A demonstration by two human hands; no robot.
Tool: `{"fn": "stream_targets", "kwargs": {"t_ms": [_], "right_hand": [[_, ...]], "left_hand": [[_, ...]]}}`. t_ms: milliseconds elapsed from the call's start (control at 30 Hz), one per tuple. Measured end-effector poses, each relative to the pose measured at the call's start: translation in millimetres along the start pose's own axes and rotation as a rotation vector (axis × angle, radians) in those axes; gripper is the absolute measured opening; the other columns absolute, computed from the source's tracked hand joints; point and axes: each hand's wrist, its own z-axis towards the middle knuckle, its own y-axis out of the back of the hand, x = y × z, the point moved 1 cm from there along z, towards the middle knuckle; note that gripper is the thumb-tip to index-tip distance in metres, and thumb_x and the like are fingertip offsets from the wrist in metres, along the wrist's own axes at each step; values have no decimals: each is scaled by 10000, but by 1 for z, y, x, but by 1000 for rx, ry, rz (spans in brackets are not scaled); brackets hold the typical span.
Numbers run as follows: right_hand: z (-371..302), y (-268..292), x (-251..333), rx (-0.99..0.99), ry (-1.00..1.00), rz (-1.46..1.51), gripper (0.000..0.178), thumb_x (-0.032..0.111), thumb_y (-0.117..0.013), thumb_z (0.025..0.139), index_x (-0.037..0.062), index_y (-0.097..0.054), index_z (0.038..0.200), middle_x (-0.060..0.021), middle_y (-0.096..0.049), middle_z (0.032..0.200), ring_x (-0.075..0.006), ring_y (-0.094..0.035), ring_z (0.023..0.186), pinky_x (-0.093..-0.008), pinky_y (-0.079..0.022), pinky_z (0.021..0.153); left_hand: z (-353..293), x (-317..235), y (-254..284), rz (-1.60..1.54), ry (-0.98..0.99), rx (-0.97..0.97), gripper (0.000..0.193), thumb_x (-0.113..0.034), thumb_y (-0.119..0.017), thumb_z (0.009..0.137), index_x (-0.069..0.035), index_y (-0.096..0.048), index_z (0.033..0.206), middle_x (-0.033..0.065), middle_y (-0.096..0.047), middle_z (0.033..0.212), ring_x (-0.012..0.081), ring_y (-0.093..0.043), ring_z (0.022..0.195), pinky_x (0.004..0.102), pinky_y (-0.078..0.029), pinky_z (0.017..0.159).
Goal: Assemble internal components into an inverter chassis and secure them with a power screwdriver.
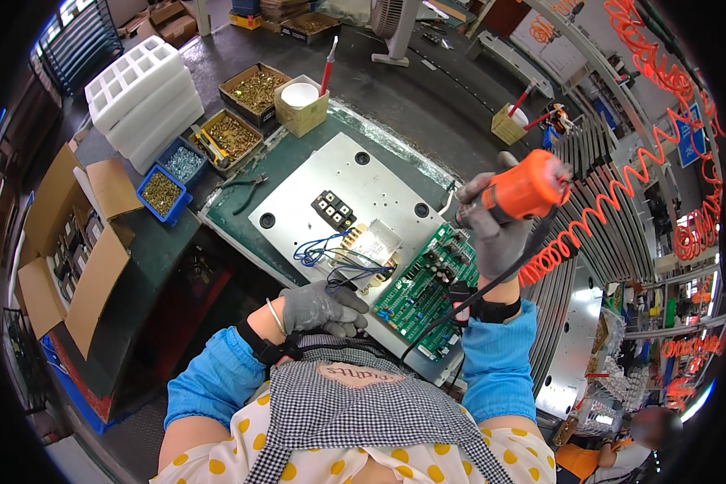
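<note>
In a grey glove, my right hand (496, 234) is wrapped round an orange electric screwdriver (528, 187), raised above the right side of a silver metal plate (310, 181). A black cord runs down from the tool across my forearm. My left hand (323, 309), gloved too, has its fingers curled at the plate's near edge; what they grip, if anything, is hidden. On the plate sit a black terminal module (333, 211), a transformer (376, 244) with blue wires (316, 254), and a green circuit board (419, 298), partly behind my right arm.
Pliers (252, 192) lie left of the plate. Beyond are a blue bin of small brass parts (163, 195), boxes of fasteners (254, 90) and white foam blocks (145, 97). An open carton (89, 266) stands at left. Orange coiled hoses (613, 198) hang at right; a person (621, 456) is lower right.
</note>
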Motion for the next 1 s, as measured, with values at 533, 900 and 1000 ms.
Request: {"fn": "stream_targets", "kwargs": {"t_ms": [533,900,1000], "right_hand": [[21,10,-2,-264,8,-196,375,210,-658,883,34,-464,1151,-61,-595,859,-150,-613,744,-309,-506,711],[14,23,28,-103,115,7,356,171,-660,840,25,-493,1119,-77,-597,913,-191,-620,805,-361,-521,770],[-6,27,56,-18,232,325,388,233,-667,821,22,-504,1103,-76,-561,947,-213,-577,863,-412,-479,848]], "left_hand": [[5,6,1,20,-12,-27,437,-35,-632,874,97,-538,1280,193,-691,1080,214,-693,862,262,-589,723],[-1,5,-2,83,-9,-77,353,-149,-634,922,51,-602,1210,147,-704,1028,167,-678,818,232,-562,676],[1,4,-4,133,-69,-69,276,-178,-632,936,31,-636,1115,106,-700,952,135,-653,757,224,-543,634]]}}
